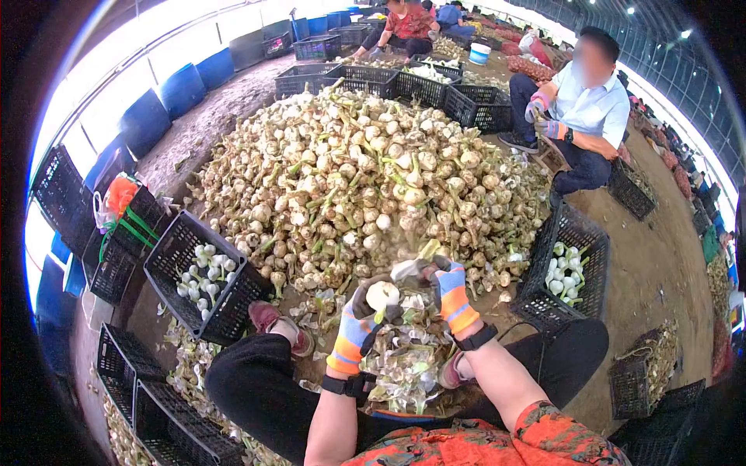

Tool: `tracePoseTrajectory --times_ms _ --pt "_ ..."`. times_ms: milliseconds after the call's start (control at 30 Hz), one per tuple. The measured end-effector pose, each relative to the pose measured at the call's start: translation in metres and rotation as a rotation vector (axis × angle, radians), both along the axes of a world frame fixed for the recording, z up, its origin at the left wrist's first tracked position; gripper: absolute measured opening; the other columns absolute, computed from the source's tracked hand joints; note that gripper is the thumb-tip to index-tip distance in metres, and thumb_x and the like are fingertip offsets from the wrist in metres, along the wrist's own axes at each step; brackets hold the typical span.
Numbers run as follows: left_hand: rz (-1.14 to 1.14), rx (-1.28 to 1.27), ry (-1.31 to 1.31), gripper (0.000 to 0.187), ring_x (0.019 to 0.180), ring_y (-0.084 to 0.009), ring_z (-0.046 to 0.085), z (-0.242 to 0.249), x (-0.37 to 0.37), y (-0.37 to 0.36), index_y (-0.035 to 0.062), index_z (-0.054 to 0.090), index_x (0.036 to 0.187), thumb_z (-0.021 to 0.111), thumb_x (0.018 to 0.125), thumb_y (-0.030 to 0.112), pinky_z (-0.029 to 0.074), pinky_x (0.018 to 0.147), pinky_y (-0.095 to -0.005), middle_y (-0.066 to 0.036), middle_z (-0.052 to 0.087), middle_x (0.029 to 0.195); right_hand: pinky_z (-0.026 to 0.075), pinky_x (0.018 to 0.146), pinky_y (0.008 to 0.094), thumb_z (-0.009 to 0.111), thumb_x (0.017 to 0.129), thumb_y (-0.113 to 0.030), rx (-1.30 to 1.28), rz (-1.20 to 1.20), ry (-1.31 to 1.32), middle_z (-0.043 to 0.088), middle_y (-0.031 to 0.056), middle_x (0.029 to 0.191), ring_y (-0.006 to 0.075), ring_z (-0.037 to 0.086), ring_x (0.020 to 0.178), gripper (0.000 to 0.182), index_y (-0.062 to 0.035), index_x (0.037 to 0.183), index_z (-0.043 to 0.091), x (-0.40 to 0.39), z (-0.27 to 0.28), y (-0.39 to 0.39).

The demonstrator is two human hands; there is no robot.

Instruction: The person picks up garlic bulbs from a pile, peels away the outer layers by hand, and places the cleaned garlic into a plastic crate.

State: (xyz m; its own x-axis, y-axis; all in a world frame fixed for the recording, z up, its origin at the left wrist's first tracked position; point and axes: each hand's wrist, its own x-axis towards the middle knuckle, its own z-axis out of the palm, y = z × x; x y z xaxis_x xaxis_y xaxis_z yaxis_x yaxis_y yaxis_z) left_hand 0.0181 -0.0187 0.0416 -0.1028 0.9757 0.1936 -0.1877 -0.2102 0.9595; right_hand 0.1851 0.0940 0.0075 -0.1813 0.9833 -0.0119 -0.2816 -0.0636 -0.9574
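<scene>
My left hand (pixel 359 317), in a striped work glove with dark fingers, is closed around a whitish garlic bulb (pixel 382 295) with a short green stem. My right hand (pixel 449 289), gloved the same way, pinches a pale strip of garlic husk (pixel 407 269) just up and to the right of the bulb. Under both hands lies a heap of loose garlic skins (pixel 406 361) between my legs. Beyond them rises a large pile of unpeeled garlic bulbs (pixel 350 167) with stalks.
A black crate (pixel 165 268) on the left and another (pixel 597 268) on the right hold cleaned white bulbs. More crates (pixel 175 419) stand lower left. A co-worker (pixel 594 101) sits at the upper right, another person (pixel 408 27) behind the pile. Blue barrels (pixel 183 89) line the left wall.
</scene>
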Motion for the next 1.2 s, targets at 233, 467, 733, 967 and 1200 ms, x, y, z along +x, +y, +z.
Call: tracePoseTrajectory --times_ms 233,467,733,967,1200 --pt "0.049 -0.063 0.082 0.057 0.100 -0.0153 0.054 -0.027 -0.002 0.007 -0.0003 0.044 0.122 0.069 0.071 0.000 0.043 0.089 -0.0281 -0.007 0.054 0.113 0.047 0.080 0.0325 0.064 0.072 -0.020 0.461 0.298 -0.508 0.063 0.0172 0.096 0.0283 0.060 0.092 0.033 -0.0061 0.102 0.065 -0.003 0.031 -0.015" --pt "-0.016 -0.037 -0.066 0.060 0.107 -0.0167 0.052 -0.011 0.008 -0.002 -0.0014 0.042 0.123 0.071 0.071 0.003 0.042 0.092 -0.0297 -0.010 0.052 0.119 0.046 0.080 0.0404 0.063 0.065 -0.020 0.773 0.587 -1.274 0.058 0.0174 0.093 0.0331 0.057 0.090 0.031 -0.0029 0.091 0.057 -0.020 0.100 -0.029" --pt "0.375 -0.046 -0.389 0.049 0.101 -0.0236 0.057 -0.021 0.000 0.002 -0.0040 0.048 0.119 0.065 0.073 -0.005 0.047 0.089 -0.0355 -0.015 0.057 0.112 0.044 0.087 0.0396 0.064 0.068 -0.022 0.695 0.375 -1.071 0.054 0.0236 0.110 0.0365 0.053 0.101 0.044 0.0019 0.104 0.055 -0.024 0.080 -0.045" --pt "0.456 0.015 -0.332 0.029 0.092 -0.0196 0.060 -0.026 -0.009 -0.003 -0.0027 0.057 0.108 0.061 0.080 -0.002 0.049 0.084 -0.0301 -0.012 0.061 0.106 0.044 0.086 0.0406 0.062 0.063 -0.021 0.685 0.120 -1.188 0.053 0.0218 0.111 0.0365 0.053 0.100 0.044 0.0007 0.101 0.055 -0.030 0.039 -0.016" --pt "0.243 0.021 -0.794 0.042 0.103 -0.0281 0.055 -0.022 -0.009 0.002 0.0025 0.044 0.126 0.056 0.088 0.015 0.046 0.090 -0.0470 -0.013 0.054 0.116 0.046 0.083 0.0413 0.059 0.068 -0.026 0.235 0.203 -1.305 0.058 0.0245 0.101 0.0383 0.056 0.094 0.039 0.0011 0.096 0.059 -0.010 -0.048 -0.003"
